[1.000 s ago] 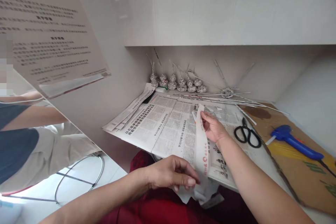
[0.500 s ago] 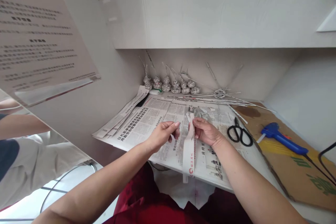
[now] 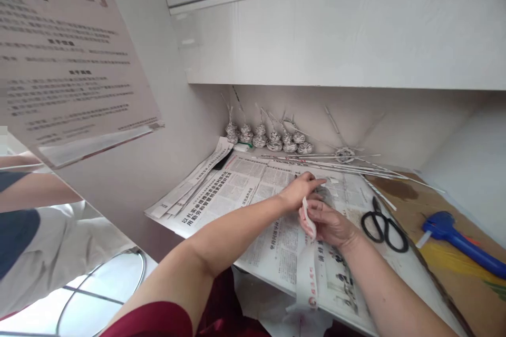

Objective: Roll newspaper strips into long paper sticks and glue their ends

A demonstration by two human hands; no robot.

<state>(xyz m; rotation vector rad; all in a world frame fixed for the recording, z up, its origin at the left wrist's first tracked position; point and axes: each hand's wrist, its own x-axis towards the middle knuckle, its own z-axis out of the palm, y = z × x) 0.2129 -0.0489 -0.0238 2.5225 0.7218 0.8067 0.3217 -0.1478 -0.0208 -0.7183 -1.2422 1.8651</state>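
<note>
My right hand pinches a newspaper strip, whose top end curls up at the fingers while the rest hangs down over the table's front edge. Just beyond it, my left hand reaches across the newspaper sheet with a finger stretched toward a small whitish scrap. Its other fingers are partly hidden, and I see nothing held in them. To the right of my right hand lie black-handled scissors.
Several small gourd-shaped woven paper pieces line the back wall. Rolled paper sticks and a round woven start lie nearby. A blue glue gun rests on cardboard at right. Newspaper strips are stacked left; a cabinet overhangs.
My left hand has moved right and away from me, past the strip to the whitish scrap. My right hand keeps the strip, whose top end now curls. The view has turned slightly left.
</note>
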